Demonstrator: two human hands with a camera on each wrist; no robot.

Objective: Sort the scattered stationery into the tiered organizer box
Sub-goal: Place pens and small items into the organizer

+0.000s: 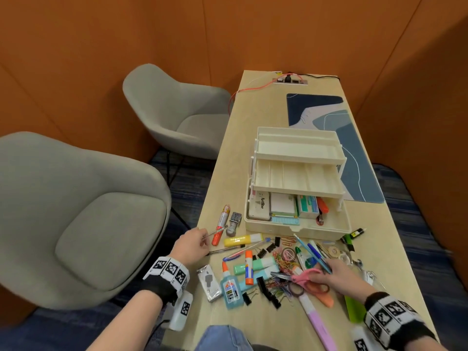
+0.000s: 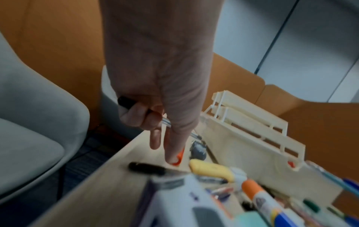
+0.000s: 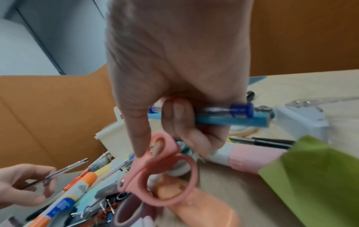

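Observation:
The cream tiered organizer box [image 1: 298, 230] stands open in the middle of the table, its two upper trays [image 1: 298, 181] bare and its bottom holding an eraser box, notes and staples. Stationery lies scattered in front of it. My left hand [image 1: 192, 245] grips a thin pen with a black end [image 1: 215, 233] near the table's left edge; the pen [image 2: 126, 102] runs through my curled fingers [image 2: 136, 116]. My right hand [image 1: 336, 274] holds blue pens [image 3: 233, 118] in curled fingers, while one finger presses on the pink scissors [image 3: 165, 169] lying in the pile.
Glue bottle [image 1: 229, 287], glue stick [image 1: 249, 268], yellow marker [image 1: 243, 240], mint highlighters, binder clips, paper clips and tape rolls crowd the near table. A green item [image 1: 354, 309] lies by my right wrist. Two grey chairs [image 1: 101, 224] stand left. A blue desk mat [image 1: 354, 148] lies behind the box.

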